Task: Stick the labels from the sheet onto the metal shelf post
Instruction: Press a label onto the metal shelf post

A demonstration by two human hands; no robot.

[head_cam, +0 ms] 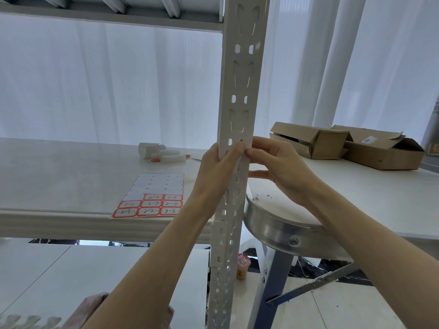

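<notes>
Gripping post (pixel 240 102), left hand (pixel 217 169), right hand (pixel 282 167) fingers (pixel 256 154) pinching it, sheet (pixel 152 198) beside, boxes (pixel 344 146) nearby

Your shelf post (pixel 240 79) stands upright right in front of you: white metal, punched down its face with paired small holes and long keyhole slots. Your label sheet (pixel 155 184) lies flat just to the left of the post. Its upper rows are peeled bare, while eight red-bordered labels (pixel 152 204) with handwritten numbers fill the bottom three rows
</notes>
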